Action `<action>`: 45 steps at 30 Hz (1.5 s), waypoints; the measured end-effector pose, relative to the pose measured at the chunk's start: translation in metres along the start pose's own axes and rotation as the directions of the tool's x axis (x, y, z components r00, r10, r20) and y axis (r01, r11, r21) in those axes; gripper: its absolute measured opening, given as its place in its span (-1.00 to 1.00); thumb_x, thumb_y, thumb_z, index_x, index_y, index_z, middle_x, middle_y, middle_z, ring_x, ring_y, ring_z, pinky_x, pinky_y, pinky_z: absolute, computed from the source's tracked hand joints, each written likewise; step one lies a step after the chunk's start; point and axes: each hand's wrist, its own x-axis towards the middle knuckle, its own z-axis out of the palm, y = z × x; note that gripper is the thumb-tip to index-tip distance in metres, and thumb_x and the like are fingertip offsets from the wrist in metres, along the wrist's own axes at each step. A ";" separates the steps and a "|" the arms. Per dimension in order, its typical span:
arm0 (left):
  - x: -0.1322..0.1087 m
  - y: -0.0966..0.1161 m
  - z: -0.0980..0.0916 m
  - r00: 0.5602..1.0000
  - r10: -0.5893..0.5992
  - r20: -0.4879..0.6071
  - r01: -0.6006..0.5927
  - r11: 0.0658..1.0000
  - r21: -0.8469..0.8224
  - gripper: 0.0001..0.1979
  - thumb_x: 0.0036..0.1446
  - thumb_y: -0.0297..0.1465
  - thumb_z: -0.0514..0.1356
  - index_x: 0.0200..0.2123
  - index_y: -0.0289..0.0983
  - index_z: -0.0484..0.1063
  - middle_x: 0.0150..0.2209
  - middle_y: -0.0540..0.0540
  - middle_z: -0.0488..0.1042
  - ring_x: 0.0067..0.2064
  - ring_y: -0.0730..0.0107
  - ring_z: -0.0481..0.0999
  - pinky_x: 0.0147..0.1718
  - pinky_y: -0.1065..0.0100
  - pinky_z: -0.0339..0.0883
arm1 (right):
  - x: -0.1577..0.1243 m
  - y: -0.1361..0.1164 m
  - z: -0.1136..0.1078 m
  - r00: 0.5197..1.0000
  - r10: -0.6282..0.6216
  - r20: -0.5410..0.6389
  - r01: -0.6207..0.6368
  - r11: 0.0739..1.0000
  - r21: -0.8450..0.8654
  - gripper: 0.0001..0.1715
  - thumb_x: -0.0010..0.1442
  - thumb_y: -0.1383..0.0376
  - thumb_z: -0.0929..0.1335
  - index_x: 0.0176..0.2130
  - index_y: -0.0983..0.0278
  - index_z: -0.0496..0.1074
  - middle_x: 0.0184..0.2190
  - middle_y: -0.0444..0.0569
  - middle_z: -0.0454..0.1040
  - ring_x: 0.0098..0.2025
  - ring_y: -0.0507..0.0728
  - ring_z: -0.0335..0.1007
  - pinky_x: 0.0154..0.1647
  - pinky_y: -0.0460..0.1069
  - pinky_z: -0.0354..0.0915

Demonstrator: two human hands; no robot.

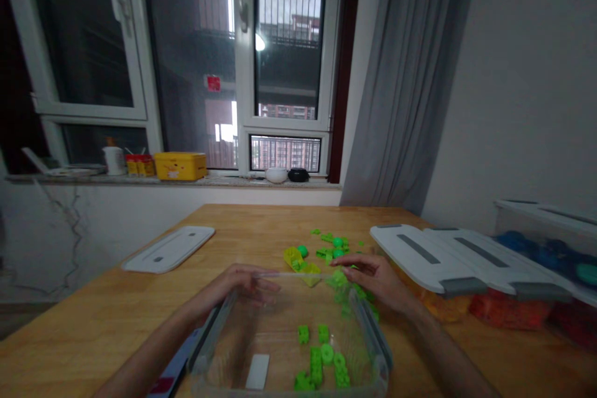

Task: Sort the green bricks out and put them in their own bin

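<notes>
A clear plastic box (289, 379) stands at the near edge of the wooden table, with several green blocks (316, 364) and a white card (257, 372) inside. My left hand (252, 283) is at the box's far left corner, fingers spread and partly seen through the plastic. Beyond the far right corner, my right hand (368, 275) reaches over a pile of green pieces (339, 280); its thumb and index finger are apart, and nothing shows between them. Yellow-green pieces (293, 257) and green round pieces (337, 242) lie on the table past the box.
A white lid (170, 250) lies on the table's left side. At the right are lidded boxes (420, 256) with orange and red contents, and a bin of blue pieces (550, 255). A flat object (180, 360) lies beneath my left forearm.
</notes>
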 end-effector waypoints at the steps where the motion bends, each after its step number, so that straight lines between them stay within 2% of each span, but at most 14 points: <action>1: 0.000 0.000 0.000 1.000 0.001 -0.004 -0.001 1.000 0.000 -0.49 -0.04 -0.50 0.12 0.00 -0.24 0.60 -0.04 -0.23 0.65 -0.04 -0.09 0.64 -0.08 0.07 0.47 | 0.000 -0.002 0.000 1.000 0.007 -0.001 -0.007 1.000 -0.021 -0.58 0.24 0.02 0.37 -0.04 0.19 0.59 -0.05 0.04 0.61 -0.02 0.22 0.49 0.03 0.09 0.32; 4: -0.001 0.001 0.003 1.000 0.009 -0.009 -0.009 1.000 -0.003 -0.48 -0.05 -0.51 0.11 0.00 -0.26 0.61 -0.04 -0.24 0.65 -0.05 -0.10 0.64 -0.07 0.06 0.47 | 0.001 -0.001 -0.005 0.996 0.044 -0.079 -0.054 0.989 -0.136 -0.54 0.29 0.00 0.31 -0.04 0.21 0.58 -0.09 0.04 0.62 -0.09 0.22 0.49 -0.02 0.11 0.34; 7: -0.004 0.004 0.007 1.000 0.019 -0.013 -0.019 1.000 0.008 -0.48 -0.05 -0.50 0.11 0.01 -0.27 0.60 -0.05 -0.24 0.65 -0.06 -0.08 0.65 -0.07 0.06 0.47 | 0.000 0.012 -0.013 0.993 0.045 -0.111 -0.083 0.929 -0.361 -0.60 0.31 0.12 0.26 -0.07 0.26 0.56 -0.14 0.07 0.61 -0.15 0.21 0.48 -0.06 0.10 0.34; 10: -0.005 0.005 0.008 1.000 0.015 -0.015 -0.015 1.000 0.001 -0.48 -0.05 -0.50 0.11 0.01 -0.25 0.60 -0.05 -0.22 0.66 -0.05 -0.08 0.65 -0.07 0.07 0.47 | -0.008 0.034 -0.020 0.993 0.109 -0.048 -0.115 0.781 -0.613 -0.73 0.19 0.34 0.30 -0.14 0.26 0.54 -0.12 0.09 0.57 -0.07 0.22 0.45 -0.03 0.07 0.31; 13: -0.005 0.006 0.008 1.000 0.005 -0.015 -0.005 1.000 0.003 -0.49 -0.05 -0.50 0.11 -0.01 -0.24 0.61 -0.06 -0.20 0.66 -0.06 -0.07 0.65 -0.08 0.08 0.48 | -0.017 0.053 -0.027 0.970 0.242 0.001 -0.174 0.700 -0.693 -0.79 0.05 0.42 0.35 -0.29 0.24 0.54 -0.26 0.05 0.59 -0.22 0.19 0.48 -0.23 0.00 0.29; 16: -0.004 0.006 0.008 1.000 0.013 -0.024 -0.012 1.000 0.005 -0.50 -0.04 -0.49 0.12 -0.01 -0.25 0.61 -0.06 -0.22 0.66 -0.05 -0.07 0.65 -0.05 0.06 0.46 | -0.020 0.059 -0.031 0.952 0.305 0.022 -0.202 0.681 -0.704 -0.82 0.00 0.47 0.34 -0.45 0.22 0.50 -0.45 -0.03 0.56 -0.38 0.13 0.43 -0.41 -0.05 0.16; 19: -0.005 0.005 0.008 1.000 0.022 -0.014 -0.022 1.000 -0.003 -0.49 -0.03 -0.49 0.12 0.01 -0.26 0.60 -0.06 -0.23 0.66 -0.05 -0.09 0.64 -0.01 0.02 0.44 | -0.018 0.051 -0.030 0.957 0.289 -0.005 -0.203 0.661 -0.723 -0.79 0.00 0.49 0.32 -0.53 0.24 0.47 -0.51 -0.05 0.53 -0.43 0.11 0.39 -0.46 -0.05 0.06; 23: -0.005 0.006 0.010 0.999 0.021 -0.028 -0.021 1.000 -0.004 -0.47 -0.07 -0.52 0.11 0.00 -0.25 0.60 -0.07 -0.21 0.66 -0.04 -0.06 0.64 -0.03 0.03 0.45 | -0.011 0.033 -0.028 0.977 0.205 -0.055 -0.184 0.689 -0.701 -0.79 0.13 0.40 0.30 -0.44 0.29 0.54 -0.48 0.01 0.55 -0.41 0.15 0.42 -0.42 -0.02 0.11; 25: -0.006 0.008 0.011 0.999 0.011 -0.034 -0.011 1.000 0.007 -0.46 -0.08 -0.52 0.10 0.00 -0.24 0.60 -0.06 -0.20 0.66 -0.05 -0.05 0.65 -0.04 0.05 0.46 | -0.008 0.024 -0.027 0.985 0.160 -0.066 -0.168 0.797 -0.580 -0.76 0.21 0.27 0.32 -0.26 0.30 0.58 -0.41 0.01 0.57 -0.37 0.16 0.45 -0.36 -0.01 0.21; 28: -0.006 0.010 0.014 0.999 0.024 -0.026 -0.023 1.000 0.020 -0.46 -0.07 -0.51 0.10 0.00 -0.26 0.60 -0.07 -0.20 0.66 -0.08 -0.03 0.66 -0.05 0.08 0.47 | -0.006 0.010 -0.023 0.992 0.112 -0.054 -0.122 0.961 -0.247 -0.59 0.22 0.06 0.37 -0.08 0.28 0.55 -0.25 0.03 0.60 -0.24 0.16 0.49 -0.25 0.00 0.34; 32: -0.005 0.009 0.014 0.999 0.046 -0.027 -0.045 0.999 0.029 -0.45 -0.09 -0.53 0.09 -0.01 -0.27 0.61 -0.08 -0.19 0.67 -0.09 -0.02 0.66 -0.08 0.08 0.48 | -0.006 -0.003 -0.010 0.996 0.087 0.029 -0.087 0.996 0.001 -0.56 0.11 0.00 0.46 -0.14 0.25 0.58 -0.14 0.03 0.60 -0.11 0.19 0.50 -0.09 0.04 0.38; 37: -0.003 0.005 0.008 1.000 0.027 -0.009 -0.027 1.000 0.016 -0.47 -0.07 -0.50 0.11 0.00 -0.25 0.60 -0.08 -0.20 0.67 -0.07 -0.04 0.65 -0.05 0.06 0.47 | 0.001 0.011 0.003 0.998 0.061 -0.030 -0.065 0.988 -0.142 -0.57 0.28 -0.01 0.32 -0.17 0.25 0.58 -0.23 -0.01 0.60 -0.19 0.17 0.49 -0.17 0.03 0.36; 41: -0.003 0.004 0.006 1.000 0.009 -0.006 -0.009 1.000 0.000 -0.46 -0.07 -0.49 0.12 0.01 -0.25 0.60 -0.04 -0.22 0.65 -0.05 -0.08 0.64 -0.02 0.04 0.45 | 0.003 0.035 0.011 1.000 0.003 -0.023 -0.012 0.911 -0.412 -0.69 0.23 0.13 0.37 -0.13 0.25 0.58 -0.12 0.07 0.58 -0.03 0.26 0.45 0.05 0.12 0.31; 45: -0.004 0.004 0.007 1.000 0.020 -0.017 -0.020 1.000 0.008 -0.47 -0.07 -0.50 0.12 0.01 -0.25 0.60 -0.05 -0.23 0.65 -0.05 -0.10 0.64 -0.04 0.02 0.45 | 0.003 0.052 0.021 1.000 0.021 0.008 -0.015 0.890 -0.457 -0.71 0.14 0.19 0.42 -0.12 0.18 0.58 -0.05 0.07 0.59 0.07 0.31 0.40 0.18 0.16 0.23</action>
